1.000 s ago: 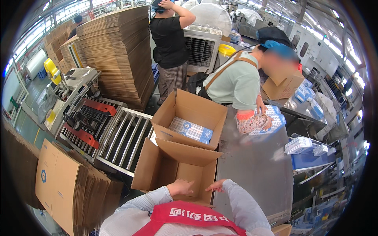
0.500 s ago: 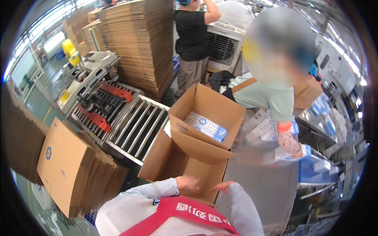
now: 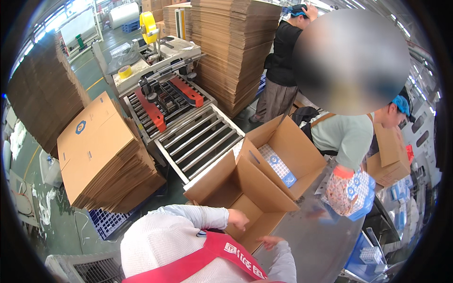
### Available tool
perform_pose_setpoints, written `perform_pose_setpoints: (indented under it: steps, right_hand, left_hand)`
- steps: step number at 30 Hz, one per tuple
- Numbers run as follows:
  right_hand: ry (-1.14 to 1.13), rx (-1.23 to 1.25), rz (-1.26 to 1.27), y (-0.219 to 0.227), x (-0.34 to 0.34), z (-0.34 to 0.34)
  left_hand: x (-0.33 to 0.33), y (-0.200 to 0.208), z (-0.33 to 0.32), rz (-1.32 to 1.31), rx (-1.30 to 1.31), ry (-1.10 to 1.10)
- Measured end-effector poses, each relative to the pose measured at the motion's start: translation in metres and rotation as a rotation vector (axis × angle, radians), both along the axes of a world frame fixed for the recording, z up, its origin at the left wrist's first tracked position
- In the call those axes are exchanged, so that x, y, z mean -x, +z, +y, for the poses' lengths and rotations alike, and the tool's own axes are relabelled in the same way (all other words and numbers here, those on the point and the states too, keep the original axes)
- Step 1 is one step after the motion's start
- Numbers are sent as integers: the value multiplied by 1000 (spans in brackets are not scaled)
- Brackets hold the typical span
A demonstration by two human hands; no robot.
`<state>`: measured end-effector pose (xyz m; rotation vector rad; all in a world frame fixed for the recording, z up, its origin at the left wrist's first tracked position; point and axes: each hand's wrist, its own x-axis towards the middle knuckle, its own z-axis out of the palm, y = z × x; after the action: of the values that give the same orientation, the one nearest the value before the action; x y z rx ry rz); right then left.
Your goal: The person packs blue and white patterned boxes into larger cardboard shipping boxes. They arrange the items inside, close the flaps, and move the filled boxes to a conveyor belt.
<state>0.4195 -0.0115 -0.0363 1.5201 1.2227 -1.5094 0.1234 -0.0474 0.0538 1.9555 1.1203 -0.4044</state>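
An open brown carton (image 3: pixel 252 212) stands in front of me with its flaps up; its visible floor is bare. My left hand (image 3: pixel 238 219) hangs over its near side, fingers loosely bent and holding nothing I can see. At the carton's near right edge is my right hand (image 3: pixel 270 242), its fingers partly extended toward the rim and nothing visible in them. Just beyond stands a second open carton (image 3: pixel 306 170), with white-and-blue patterned boxes (image 3: pixel 277 164) lying inside. To the right, a co-worker's patterned-sleeved arm (image 3: pixel 340 186) reaches to similar boxes (image 3: pixel 361 193).
A roller conveyor (image 3: pixel 198 139) with red side guides meets the cartons at the left. Stacks of flattened cartons (image 3: pixel 96 146) stand at left and behind. The grey metal table (image 3: pixel 311 245) extends right, beside a blue belt (image 3: pixel 356 254). Another person (image 3: pixel 283 56) stands at the back.
My view has swung left, so the scene sits farther right. The co-worker's hand has moved from the belt side toward the table with boxes. My hands remain by the near carton.
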Motion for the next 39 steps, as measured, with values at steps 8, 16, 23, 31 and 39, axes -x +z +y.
perform_pose_setpoints:
  steps: [8,16,23,31,39]
  right_hand:
    - [46,40,80,-40,-9,4]
    - [-28,-146,102,-3,7,-8]
    - [27,-236,90,61,19,-15]
    - [97,-233,106,61,29,-10]
    - [145,-479,55,51,27,-29]
  left_hand:
    - [6,3,-4,-25,-40,2]
    - [16,32,-5,9,13,-9]
    - [5,23,-4,-14,24,-77]
    - [12,15,-3,14,40,-95]
    - [3,9,6,-74,52,-112]
